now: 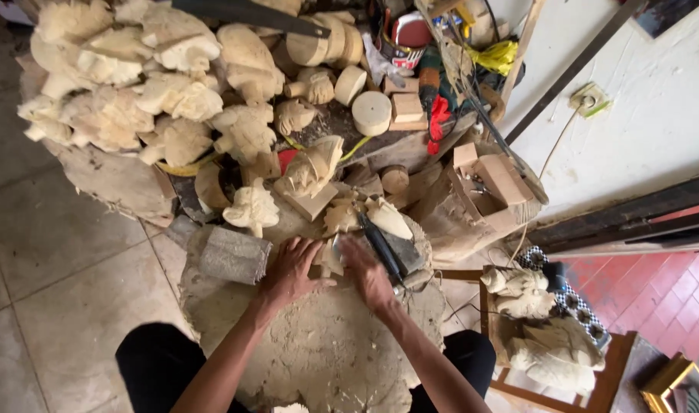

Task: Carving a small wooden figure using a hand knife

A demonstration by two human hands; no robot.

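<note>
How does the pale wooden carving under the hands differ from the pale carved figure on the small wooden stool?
The pale carving on the stump is small and gripped by the left hand and right hand. The carved figure on the stool is larger and untouched. Both are pale, unpainted wood.

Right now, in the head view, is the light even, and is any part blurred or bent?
Head view: soft, even daylight, no strong glare; both hands, left hand and right hand, look slightly motion-blurred on the small pale carving; the wide lens bends the edges, so the wall tilts; the pile of carvings stays fairly sharp.
</note>
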